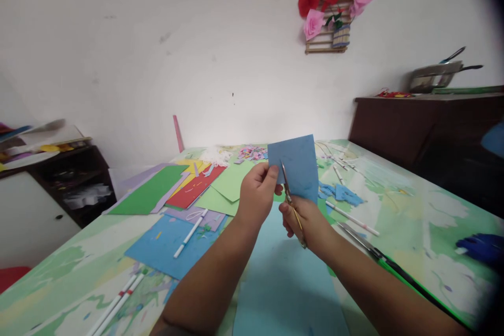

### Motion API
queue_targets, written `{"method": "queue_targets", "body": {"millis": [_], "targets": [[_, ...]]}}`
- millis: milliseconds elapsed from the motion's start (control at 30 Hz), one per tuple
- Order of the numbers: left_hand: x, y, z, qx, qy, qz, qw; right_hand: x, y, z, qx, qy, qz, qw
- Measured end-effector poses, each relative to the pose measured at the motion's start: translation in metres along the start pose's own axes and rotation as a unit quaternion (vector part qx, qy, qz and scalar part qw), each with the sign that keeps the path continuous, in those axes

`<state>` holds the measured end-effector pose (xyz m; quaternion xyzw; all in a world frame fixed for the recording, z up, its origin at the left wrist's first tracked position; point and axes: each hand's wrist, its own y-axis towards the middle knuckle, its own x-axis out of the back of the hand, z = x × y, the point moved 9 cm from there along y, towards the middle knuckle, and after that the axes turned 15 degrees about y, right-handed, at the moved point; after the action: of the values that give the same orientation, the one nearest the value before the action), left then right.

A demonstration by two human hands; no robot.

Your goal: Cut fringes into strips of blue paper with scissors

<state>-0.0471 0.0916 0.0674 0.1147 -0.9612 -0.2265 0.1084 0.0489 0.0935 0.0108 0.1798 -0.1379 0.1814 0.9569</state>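
My left hand (258, 189) pinches the lower left edge of a blue sheet of craft paper (298, 160), held up over the table. Gold-handled scissors (289, 195) are gripped in my right hand (309, 220), their blades pointing up against the sheet's lower part. The blades seem to run into the paper close to my left fingertips. Beneath both hands lies a light blue sheet (289, 278) on the tabletop.
Left of my arms lie a blue sheet (153, 247), a green sheet (147, 191), a red sheet (197, 187) and white sticks (191, 233). Paper scraps (252, 153) are heaped at the back. A green-handled cutting tool (388, 262) lies right, beyond it a dark blue object (482, 248).
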Motion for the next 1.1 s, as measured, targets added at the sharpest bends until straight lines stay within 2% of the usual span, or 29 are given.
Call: {"method": "queue_targets", "body": {"millis": [333, 533, 833, 1100], "targets": [[0.009, -0.001, -0.01, -0.014, 0.069, -0.032, 0.997, -0.002, 0.002, 0.002, 0.05, -0.038, -0.006, 0.998], [0.01, 0.0, -0.012, -0.012, 0.12, -0.009, 0.993, 0.0, 0.002, -0.001, 0.055, -0.047, -0.008, 0.997], [0.007, 0.0, -0.01, -0.023, 0.089, -0.004, 0.996, 0.0, 0.003, 0.0, 0.061, -0.046, -0.01, 0.997], [0.011, 0.0, -0.004, -0.039, 0.119, -0.043, 0.991, 0.001, 0.001, 0.001, 0.064, -0.038, -0.014, 0.997]]}}
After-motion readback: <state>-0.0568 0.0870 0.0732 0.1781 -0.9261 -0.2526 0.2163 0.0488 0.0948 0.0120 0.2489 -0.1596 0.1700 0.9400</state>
